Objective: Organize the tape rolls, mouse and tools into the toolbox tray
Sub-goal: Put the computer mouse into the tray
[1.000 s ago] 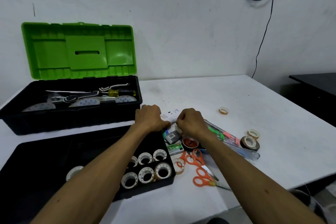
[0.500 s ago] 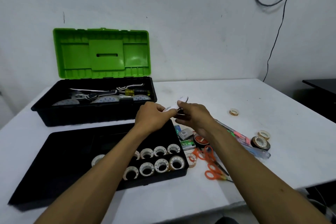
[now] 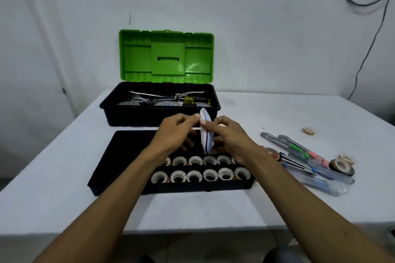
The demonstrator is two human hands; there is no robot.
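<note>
White mouse (image 3: 206,132): prob. the mouse, seen edge-on w/ a dark seam down it. It's held upright over the tray's rear part, lower end just behind the back row of tape. Can't tell if it touches the tray floor.
L hand (image 3: 175,132): thumb + fingertips pinch the mouse's top edge; other fingers are curled under.
R hand (image 3: 233,139): fingers curled round the mouse's right side, wrist low over the tray's right end.
Tape rolls (image 3: 209,175): two rows standing on edge along the tray front, packed side by side.
Tray (image 3: 119,156): black, on the table (image 3: 299,113) just in front of the toolbox (image 3: 149,117); left part too dark to read.
Risk 1: grip is on thin edges only, so the smooth shell could slip, drop on the back row & knock rolls out of line.
Risk 2: if let go while on edge, it prob. topples; safer laid flat first.
Risk 3: R wrist is right above the rows' end, so pulling back low could drag a roll out.
Cutters (image 3: 299,151): to the right w/ a dark roll (image 3: 341,166) & a small roll (image 3: 308,130), not yet packed and apart from both hands, so no snag risk now.
</note>
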